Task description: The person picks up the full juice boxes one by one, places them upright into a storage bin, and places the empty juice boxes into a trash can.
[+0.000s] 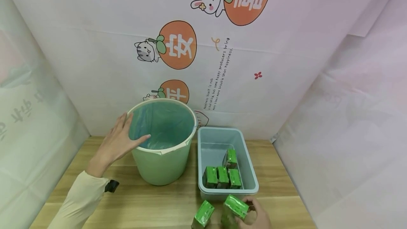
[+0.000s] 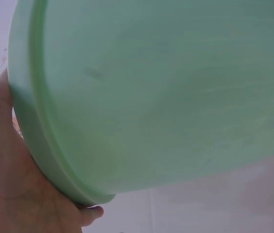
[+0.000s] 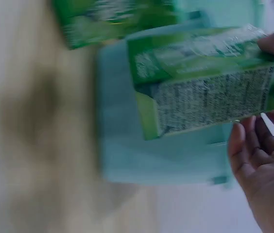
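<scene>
Green carton (image 1: 236, 206) is pinched at one end by thumb and bent fingers of the right hand (image 1: 258, 216). In the right wrist view, its long axis runs leftward from the fingers, slightly downward. It is just before the blue basin (image 1: 227, 191), near another carton (image 1: 203, 215). Left hand (image 1: 118, 139), fingers spread, is at the rim of the bucket (image 1: 160, 169).
</scene>
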A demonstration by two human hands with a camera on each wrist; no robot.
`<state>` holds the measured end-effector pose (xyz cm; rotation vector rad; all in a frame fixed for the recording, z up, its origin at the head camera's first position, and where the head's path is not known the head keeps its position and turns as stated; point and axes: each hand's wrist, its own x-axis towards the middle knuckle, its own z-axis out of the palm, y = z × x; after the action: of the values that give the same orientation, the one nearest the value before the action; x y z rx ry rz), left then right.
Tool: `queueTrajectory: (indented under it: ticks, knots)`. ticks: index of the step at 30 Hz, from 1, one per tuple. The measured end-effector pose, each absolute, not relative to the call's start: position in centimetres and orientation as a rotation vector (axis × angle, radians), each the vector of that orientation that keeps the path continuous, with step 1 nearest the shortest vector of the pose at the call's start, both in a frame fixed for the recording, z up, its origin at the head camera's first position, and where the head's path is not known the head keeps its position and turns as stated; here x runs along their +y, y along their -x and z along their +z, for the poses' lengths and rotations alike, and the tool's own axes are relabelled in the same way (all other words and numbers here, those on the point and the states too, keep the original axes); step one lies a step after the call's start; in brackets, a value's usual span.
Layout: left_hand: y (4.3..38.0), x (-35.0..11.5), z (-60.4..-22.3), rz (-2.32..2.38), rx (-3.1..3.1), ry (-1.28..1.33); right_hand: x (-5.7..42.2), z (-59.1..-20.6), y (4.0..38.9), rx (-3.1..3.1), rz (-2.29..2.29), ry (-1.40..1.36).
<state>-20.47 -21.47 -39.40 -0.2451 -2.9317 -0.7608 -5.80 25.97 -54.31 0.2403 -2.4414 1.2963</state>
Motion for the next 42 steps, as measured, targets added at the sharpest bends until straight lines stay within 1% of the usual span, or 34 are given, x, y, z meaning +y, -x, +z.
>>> queueTrajectory:
  ticks: [4, 7, 11, 16, 30, 42]
  knots:
    - [20.5, -21.4, -39.2, -0.758, -2.938, 0.252, 25.8, -50.3, 6.1, -2.494, 1.295, -0.284]
    - [20.5, -21.4, -39.1, -0.754, -2.942, 0.257, 25.7, -47.5, 7.0, -2.513, 1.267, -0.364]
    - [20.4, -21.4, -39.0, -0.763, -2.947, 0.258, 25.5, -44.4, 9.2, -2.464, 1.269, -0.524]
    - [20.3, -21.4, -39.1, -0.773, -2.953, 0.249, 24.5, -41.4, 12.1, -2.429, 1.279, -0.638]
    - [20.3, -21.5, -39.2, -0.770, -2.953, 0.243, 20.6, -36.4, 18.6, -2.471, 1.414, -0.728]
    - [20.2, -21.5, -39.1, -0.779, -2.962, 0.240, 17.4, -32.9, 22.7, -2.450, 1.555, -0.806]
